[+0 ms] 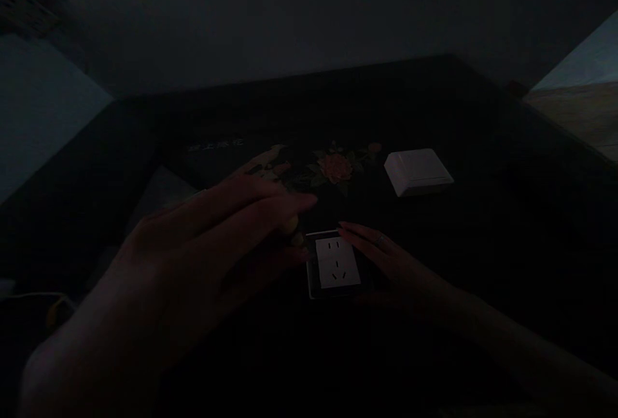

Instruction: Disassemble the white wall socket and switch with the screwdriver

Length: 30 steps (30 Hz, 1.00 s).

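The view is very dark. A white wall socket point(337, 265) with a dark surround lies on the dark table, its slots facing up. My right hand point(386, 260), with a ring on one finger, reaches in from the right. Its fingertips rest at the socket's upper right corner, and the thumb, barely visible, lies near the lower edge. My left hand point(207, 244) is closer to the camera, on the left. Its fingers stretch out above the table, apart from the thumb, whose tip is by the socket's left edge. I see nothing held between them.
A white box-shaped piece point(419, 172) sits to the right, behind the socket. Flower and bird pictures point(335, 168) decorate the dark tabletop point(270, 109). At the far left are a pale cable point(36, 294) and something yellow point(54, 312).
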Motion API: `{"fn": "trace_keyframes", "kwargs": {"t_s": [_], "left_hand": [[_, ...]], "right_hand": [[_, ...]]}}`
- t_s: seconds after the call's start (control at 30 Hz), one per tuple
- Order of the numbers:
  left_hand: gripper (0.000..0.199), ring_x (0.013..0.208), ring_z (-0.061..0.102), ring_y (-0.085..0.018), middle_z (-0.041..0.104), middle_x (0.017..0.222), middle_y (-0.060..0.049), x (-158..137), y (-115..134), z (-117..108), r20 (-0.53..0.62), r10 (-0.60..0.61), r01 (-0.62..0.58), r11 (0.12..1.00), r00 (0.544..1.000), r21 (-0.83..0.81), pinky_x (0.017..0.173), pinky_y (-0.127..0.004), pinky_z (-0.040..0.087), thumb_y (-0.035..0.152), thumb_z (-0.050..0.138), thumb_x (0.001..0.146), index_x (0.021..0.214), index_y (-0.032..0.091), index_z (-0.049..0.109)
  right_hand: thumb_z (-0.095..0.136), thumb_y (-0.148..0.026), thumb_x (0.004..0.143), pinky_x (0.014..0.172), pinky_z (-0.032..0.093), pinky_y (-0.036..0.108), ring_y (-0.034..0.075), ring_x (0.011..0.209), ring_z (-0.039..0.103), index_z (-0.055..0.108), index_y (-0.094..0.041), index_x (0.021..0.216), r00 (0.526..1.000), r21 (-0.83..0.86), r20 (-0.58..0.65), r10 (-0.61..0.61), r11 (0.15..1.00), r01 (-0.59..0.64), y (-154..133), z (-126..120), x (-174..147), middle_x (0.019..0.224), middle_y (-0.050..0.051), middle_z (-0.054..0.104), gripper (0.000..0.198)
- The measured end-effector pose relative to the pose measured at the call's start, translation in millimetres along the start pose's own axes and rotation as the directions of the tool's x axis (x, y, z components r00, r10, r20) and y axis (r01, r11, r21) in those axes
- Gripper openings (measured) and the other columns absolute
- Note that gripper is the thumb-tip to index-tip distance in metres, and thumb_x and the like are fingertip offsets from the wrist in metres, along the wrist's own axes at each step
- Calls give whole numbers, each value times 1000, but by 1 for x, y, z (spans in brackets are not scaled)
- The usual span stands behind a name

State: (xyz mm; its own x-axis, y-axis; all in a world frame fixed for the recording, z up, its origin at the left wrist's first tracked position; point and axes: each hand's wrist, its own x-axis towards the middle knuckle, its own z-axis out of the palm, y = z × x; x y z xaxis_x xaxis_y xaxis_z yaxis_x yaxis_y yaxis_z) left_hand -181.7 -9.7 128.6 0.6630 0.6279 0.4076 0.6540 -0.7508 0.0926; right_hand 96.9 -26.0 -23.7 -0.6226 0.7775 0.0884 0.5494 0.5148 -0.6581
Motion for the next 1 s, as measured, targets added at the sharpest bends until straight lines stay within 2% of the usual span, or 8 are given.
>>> {"fn": "trace_keyframes", "kwargs": {"t_s": [0.07,0.17,0.33,0.53,0.63,0.73,0.8,1.0], "left_hand": [[42,111,64,-14,62,131,-2,-2,0,-1,29,8,-9,1000,1000,6,93,-21,54,25,49,102,143,25,48],[44,105,67,-12,65,127,1,-2,3,-2,17,-11,12,999,1000,-39,89,-19,56,23,43,103,147,31,44],[20,77,68,-12,68,99,1,3,5,3,-46,-50,49,998,998,-29,60,-19,53,22,59,96,114,27,65],[41,106,67,-14,65,129,-1,0,3,1,5,-31,31,999,999,4,90,-23,57,23,48,101,141,29,50],[40,98,70,-12,68,122,2,-1,4,0,0,-65,65,997,998,-33,80,-19,58,20,47,100,138,34,52],[23,82,70,-14,70,102,1,1,4,2,-36,-57,55,998,998,-39,65,-21,57,24,55,97,117,30,63],[16,82,70,-16,69,101,0,3,3,3,-53,-50,49,999,997,-23,67,-23,57,28,57,96,110,28,65],[41,106,67,-13,66,127,1,1,3,0,20,-25,25,1000,999,-11,88,-20,56,21,48,100,140,30,49]], "right_hand": [[78,-29,80,116,38,52,30,148,31,17,-27,159,1000,2,0,7,1000,-7,-1,-1,0,163,15,27,100],[78,-30,80,116,38,53,32,148,31,16,-28,159,1000,-2,14,20,1000,-20,-1,-1,1,163,14,28,101],[79,-32,80,115,38,53,31,148,32,14,-29,159,1000,-14,-2,3,1000,-3,0,0,1,163,14,29,102],[78,-31,80,116,37,52,31,149,30,14,-29,159,1000,-10,21,22,1000,-22,0,0,1,164,13,27,102],[78,-32,80,116,37,53,31,149,30,14,-29,159,999,-6,20,25,1000,-25,0,-1,1,164,14,27,102],[78,-29,80,116,38,53,30,148,32,15,-28,159,1000,-8,12,13,1000,-13,0,-1,1,163,14,27,101],[78,-28,81,116,37,52,30,148,31,15,-28,159,1000,-9,12,5,1000,-5,0,-1,1,163,14,27,101],[78,-29,80,116,37,53,31,148,31,12,-30,159,1000,-5,14,18,1000,-18,0,-1,0,164,13,27,103]]}}
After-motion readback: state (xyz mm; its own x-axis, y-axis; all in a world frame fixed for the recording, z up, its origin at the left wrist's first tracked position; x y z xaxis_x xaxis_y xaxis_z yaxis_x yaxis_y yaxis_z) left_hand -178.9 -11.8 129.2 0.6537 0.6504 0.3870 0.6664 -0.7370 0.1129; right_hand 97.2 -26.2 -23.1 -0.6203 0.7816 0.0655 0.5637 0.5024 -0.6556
